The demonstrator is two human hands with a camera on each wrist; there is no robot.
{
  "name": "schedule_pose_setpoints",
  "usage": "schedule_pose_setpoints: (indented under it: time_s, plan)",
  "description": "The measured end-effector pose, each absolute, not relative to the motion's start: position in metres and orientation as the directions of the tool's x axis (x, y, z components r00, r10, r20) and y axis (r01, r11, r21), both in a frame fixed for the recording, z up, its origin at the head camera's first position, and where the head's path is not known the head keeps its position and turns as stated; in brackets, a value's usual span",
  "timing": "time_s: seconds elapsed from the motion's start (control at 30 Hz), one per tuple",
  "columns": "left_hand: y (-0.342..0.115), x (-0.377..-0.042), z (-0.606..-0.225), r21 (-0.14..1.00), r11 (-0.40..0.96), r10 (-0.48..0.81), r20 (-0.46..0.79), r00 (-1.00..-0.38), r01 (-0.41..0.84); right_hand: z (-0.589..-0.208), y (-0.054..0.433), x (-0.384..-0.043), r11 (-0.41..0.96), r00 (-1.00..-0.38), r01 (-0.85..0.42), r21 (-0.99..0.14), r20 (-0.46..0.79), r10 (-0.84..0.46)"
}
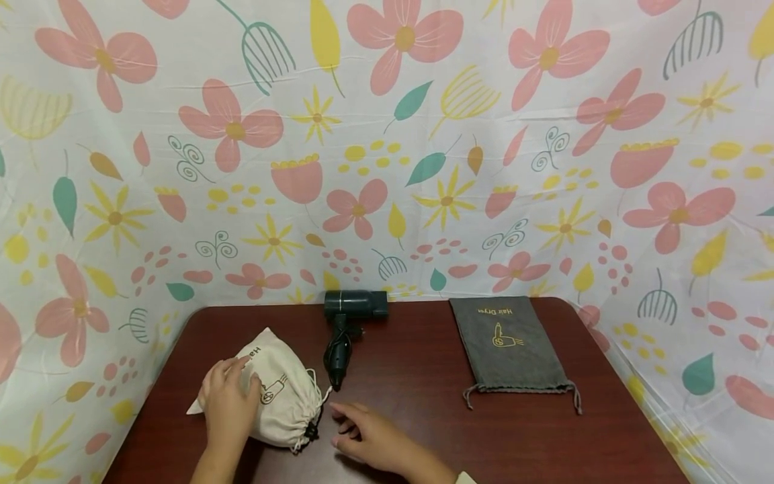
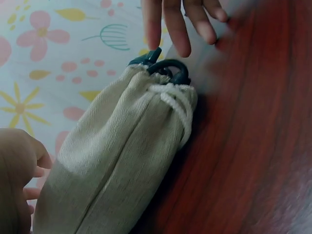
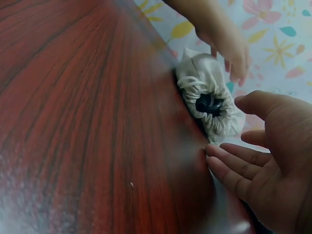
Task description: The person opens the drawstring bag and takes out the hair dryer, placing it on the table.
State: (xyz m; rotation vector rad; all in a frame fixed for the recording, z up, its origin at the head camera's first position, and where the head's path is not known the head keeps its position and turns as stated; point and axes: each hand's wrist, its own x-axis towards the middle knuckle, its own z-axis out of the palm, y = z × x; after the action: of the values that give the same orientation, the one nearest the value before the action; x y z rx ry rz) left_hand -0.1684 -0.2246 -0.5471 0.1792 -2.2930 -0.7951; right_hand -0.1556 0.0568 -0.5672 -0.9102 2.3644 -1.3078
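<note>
A person sits at a dark reddish-brown wooden table (image 1: pixel 423 417) walled in by a glossy floral-print sheet (image 1: pixel 387 134). A cream canvas drawstring pouch (image 1: pixel 278 396), bulging and softly ribbed, lies at the near left of the table. Its white cord is cinched so the mouth puckers tight, though something dark shows in the small gap left. It looks packed and closed already.

The left hand (image 1: pixel 230 403) rests flat on the pouch's back end, fingers relaxed rather than gripping. The right hand (image 1: pixel 369 437) lies open on the tabletop just beside the gathered mouth, fingers loose and holding nothing.

What seems left: a dark green plastic hair dryer (image 1: pixel 351 316), smooth and barrel-shaped with its handle pointing toward the person, lies unbagged at the table's far middle. Well to its right, a flat grey fabric drawstring pouch (image 1: pixel 508 343) with gold print lies limp and apparently empty, its mouth toward the near edge.
</note>
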Motion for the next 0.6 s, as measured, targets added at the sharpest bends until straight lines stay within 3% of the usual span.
schedule_pose_setpoints:
  time_s: [0.17, 0.6]
  plan:
    - [-0.233, -0.171, -0.544, 0.631, 0.776, -0.373, 0.462, -0.805, 0.002, -0.568, 0.052, -0.155, 0.408, -0.746, -0.444, -0.798, 0.077, -0.662]
    - [-0.256, -0.178, -0.55, 0.645, 0.741, -0.438, 0.253, -0.863, -0.187, -0.568, 0.043, -0.156, 0.423, -0.728, -0.468, -0.776, 0.068, -0.682]
